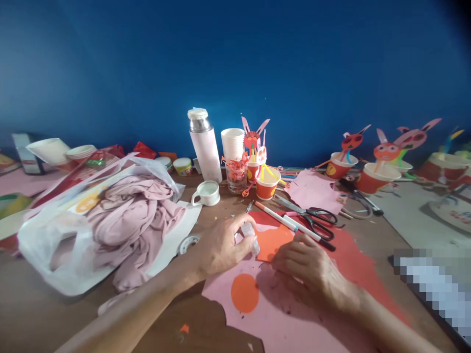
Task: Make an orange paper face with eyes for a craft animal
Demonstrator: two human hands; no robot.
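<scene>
Evidently both forearms reach in from below, the left hand [225, 243] angled inward with its back upward, its thumb and index finger closed around a small translucent object [248, 229]. The right hand [308, 262] lies lower, palm down and fingers bent, its fingertips at the near right edge of an orange paper piece [271, 241]. That piece lies between the two hands, on a pink sheet [281, 316]; whether the right fingers pinch it or merely press on it cannot be told. An orange paper disc [245, 293] rests on the sheet, nearer the wearer than both hands.

The left fingers cover part of the translucent object, so its exact kind is unclear. The right hand and forearm hide part of the pink sheet, which is cut off below. Beyond the right hand, scissors [313, 215] lie partly behind a black-capped marker [309, 233]. Right of that forearm, a dark-edged rectangular thing [436, 294] is pixelated.
</scene>
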